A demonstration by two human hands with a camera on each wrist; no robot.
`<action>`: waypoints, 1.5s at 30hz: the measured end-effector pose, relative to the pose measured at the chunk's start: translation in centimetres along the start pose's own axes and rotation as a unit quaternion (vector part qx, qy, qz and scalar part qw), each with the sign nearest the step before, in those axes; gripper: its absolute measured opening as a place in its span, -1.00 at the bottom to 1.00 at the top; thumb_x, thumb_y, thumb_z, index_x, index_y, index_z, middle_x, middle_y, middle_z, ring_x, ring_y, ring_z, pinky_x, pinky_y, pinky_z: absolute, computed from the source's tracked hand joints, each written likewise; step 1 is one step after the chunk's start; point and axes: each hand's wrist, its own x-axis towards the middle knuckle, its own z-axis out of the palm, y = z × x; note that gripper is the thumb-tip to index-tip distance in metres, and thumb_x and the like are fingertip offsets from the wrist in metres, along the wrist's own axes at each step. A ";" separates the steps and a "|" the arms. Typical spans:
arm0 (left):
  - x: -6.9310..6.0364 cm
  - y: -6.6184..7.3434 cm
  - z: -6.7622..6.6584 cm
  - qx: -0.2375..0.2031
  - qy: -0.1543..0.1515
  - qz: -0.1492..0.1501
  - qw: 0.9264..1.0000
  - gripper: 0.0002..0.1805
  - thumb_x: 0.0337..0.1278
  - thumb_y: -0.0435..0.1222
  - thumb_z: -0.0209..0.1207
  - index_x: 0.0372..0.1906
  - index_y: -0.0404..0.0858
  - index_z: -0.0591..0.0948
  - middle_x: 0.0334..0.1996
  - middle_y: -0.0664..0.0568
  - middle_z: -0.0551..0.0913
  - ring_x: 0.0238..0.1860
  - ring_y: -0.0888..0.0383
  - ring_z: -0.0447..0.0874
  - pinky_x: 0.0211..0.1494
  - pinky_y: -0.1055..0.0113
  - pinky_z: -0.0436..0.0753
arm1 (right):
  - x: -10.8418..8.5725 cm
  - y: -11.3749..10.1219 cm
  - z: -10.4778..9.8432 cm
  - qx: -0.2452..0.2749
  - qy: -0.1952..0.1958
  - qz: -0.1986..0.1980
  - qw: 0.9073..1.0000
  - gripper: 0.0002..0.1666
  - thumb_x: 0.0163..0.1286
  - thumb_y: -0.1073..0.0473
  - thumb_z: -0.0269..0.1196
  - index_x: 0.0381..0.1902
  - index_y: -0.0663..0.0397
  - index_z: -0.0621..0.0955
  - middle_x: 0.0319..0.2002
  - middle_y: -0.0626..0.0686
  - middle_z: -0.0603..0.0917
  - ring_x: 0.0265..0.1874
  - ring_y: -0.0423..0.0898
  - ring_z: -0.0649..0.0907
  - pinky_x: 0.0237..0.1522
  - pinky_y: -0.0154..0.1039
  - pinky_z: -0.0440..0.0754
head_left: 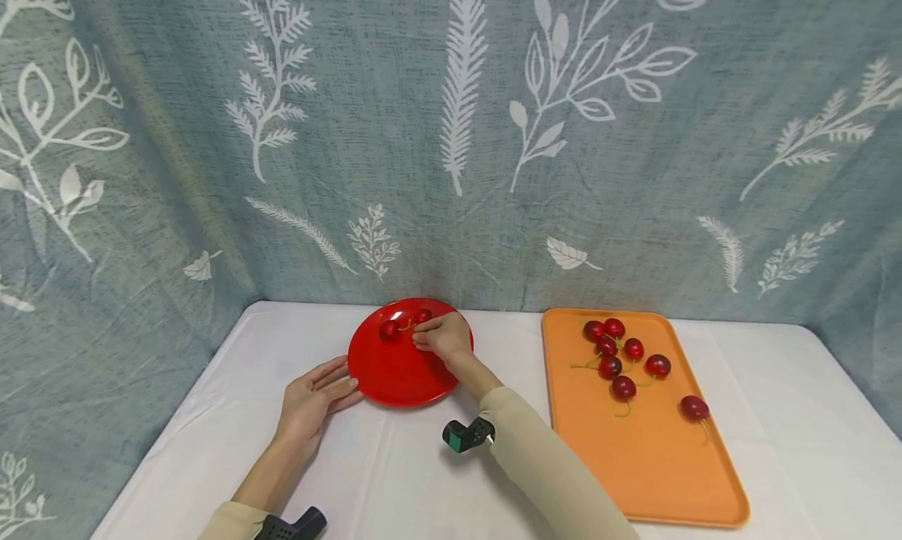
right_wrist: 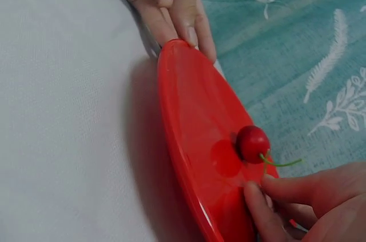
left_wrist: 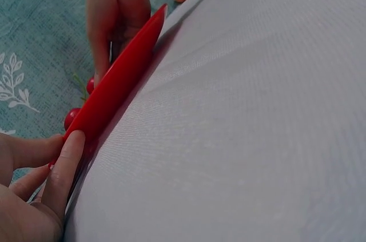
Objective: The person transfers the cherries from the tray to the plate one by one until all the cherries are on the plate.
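A round red plate [head_left: 402, 379] is on the white table, and two red cherries with green stems lie toward its far side. The left cherry [head_left: 389, 330] sits apart from the fingers. My right hand [head_left: 445, 338] reaches over the plate, thumb and forefinger pinched at a thin stem beside the other cherry [head_left: 423, 315]. In the right wrist view that hand [right_wrist: 314, 202] partly hides what lies behind it. At the plate's left rim, my left hand [head_left: 313, 395] holds the edge between thumb and fingers; the left wrist view shows its fingers [left_wrist: 64, 162] against the rim.
To the right lies an orange tray [head_left: 662, 469] bearing several dark red cherries; one cherry [head_left: 694, 408] is by its right edge. A blue-green curtain [head_left: 395, 133] with white leaf prints hangs behind the table [head_left: 395, 477] and along its left side.
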 end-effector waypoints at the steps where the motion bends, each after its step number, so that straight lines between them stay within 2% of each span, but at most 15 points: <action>1: 0.0 0.0 0.0 -0.001 0.000 -0.001 1.000 -0.37 0.32 -0.41 0.15 0.45 -0.33 0.27 0.32 -0.30 0.38 -0.16 0.24 0.75 -0.05 0.38 0.69 | -0.1 0.0 0.0 -0.001 -0.002 0.001 1.000 -0.83 0.27 0.45 0.29 -0.20 0.50 0.70 -0.28 0.31 0.75 -0.30 0.09 0.77 -0.25 -0.21 0.75; 8: -0.1 0.0 -0.3 0.005 0.008 -0.001 1.000 -0.37 0.31 -0.43 0.14 0.44 -0.33 0.27 0.32 -0.29 0.38 -0.15 0.24 0.75 -0.05 0.38 0.69 | -0.9 -0.6 -0.6 0.012 -0.041 -0.002 0.999 -0.82 0.28 0.42 0.30 -0.20 0.48 0.70 -0.29 0.28 0.75 -0.31 0.06 0.78 -0.24 -0.22 0.75; 14: 0.0 -0.2 0.0 -0.001 0.002 0.005 1.000 -0.38 0.31 -0.43 0.15 0.44 -0.34 0.28 0.31 -0.30 0.39 -0.15 0.23 0.75 -0.05 0.37 0.69 | -1.4 -2.2 -2.6 -0.052 -0.062 -0.039 0.996 -0.81 0.25 0.37 0.35 -0.19 0.39 0.73 -0.23 0.22 0.76 -0.24 0.04 0.77 -0.14 -0.22 0.74; 20: 0.2 -0.2 0.2 -0.001 0.000 0.010 1.000 -0.39 0.30 -0.43 0.16 0.42 -0.35 0.30 0.30 -0.32 0.40 -0.17 0.21 0.76 -0.06 0.37 0.70 | -1.4 -4.0 -5.9 -0.057 -0.073 -0.073 0.993 -0.75 0.30 0.35 0.31 -0.09 0.42 0.69 -0.10 0.25 0.72 -0.11 0.16 0.72 0.00 -0.04 0.69; 25: 0.2 -0.1 0.2 -0.004 0.000 0.008 1.000 -0.39 0.31 -0.42 0.16 0.42 -0.35 0.30 0.30 -0.32 0.40 -0.17 0.21 0.76 -0.06 0.37 0.70 | -1.6 -4.5 -9.0 -0.059 -0.067 -0.086 0.992 -0.70 0.34 0.33 0.29 -0.01 0.40 0.67 -0.04 0.27 0.71 -0.07 0.13 0.71 0.07 -0.01 0.65; 29: 0.1 -0.2 0.3 -0.002 0.000 0.005 1.000 -0.38 0.30 -0.41 0.17 0.42 -0.34 0.30 0.30 -0.32 0.40 -0.17 0.21 0.76 -0.07 0.38 0.70 | -2.1 -4.5 -11.7 -0.052 -0.061 -0.081 0.994 -0.68 0.33 0.32 0.30 0.00 0.40 0.66 -0.04 0.28 0.70 -0.07 0.14 0.71 0.05 -0.02 0.67; 33: 0.1 -0.2 0.4 -0.003 -0.004 0.007 1.000 -0.38 0.30 -0.41 0.17 0.43 -0.34 0.29 0.31 -0.32 0.40 -0.15 0.20 0.76 -0.06 0.37 0.70 | -2.7 -4.6 -14.8 -0.074 -0.051 -0.075 0.993 -0.67 0.35 0.28 0.29 0.01 0.40 0.66 -0.04 0.25 0.71 -0.07 0.14 0.71 -0.02 -0.12 0.71; 40: 0.2 -0.1 0.1 -0.003 -0.004 0.011 1.000 -0.38 0.30 -0.40 0.17 0.43 -0.34 0.29 0.31 -0.31 0.40 -0.15 0.20 0.76 -0.06 0.38 0.69 | -3.8 -4.6 -19.3 -0.115 -0.035 -0.049 0.991 -0.59 0.42 0.17 0.25 0.09 0.36 0.62 0.05 0.27 0.67 0.01 0.13 0.68 0.13 0.02 0.61; 43: 0.1 -0.1 0.1 -0.002 -0.003 0.008 1.000 -0.37 0.30 -0.40 0.18 0.43 -0.34 0.28 0.31 -0.31 0.39 -0.15 0.20 0.76 -0.06 0.38 0.69 | -4.4 -3.8 -20.5 -0.139 -0.025 -0.040 0.989 -0.58 0.42 0.12 0.25 0.09 0.33 0.63 0.03 0.26 0.68 0.00 0.12 0.68 0.04 -0.07 0.68; 45: 0.0 -0.2 0.0 -0.002 -0.003 0.008 1.000 -0.37 0.30 -0.40 0.18 0.43 -0.34 0.28 0.31 -0.31 0.39 -0.15 0.20 0.76 -0.06 0.38 0.69 | -4.7 -3.2 -21.3 -0.140 -0.023 -0.043 0.989 -0.57 0.42 0.12 0.25 0.08 0.36 0.63 -0.03 0.24 0.71 -0.08 0.06 0.72 -0.02 -0.12 0.71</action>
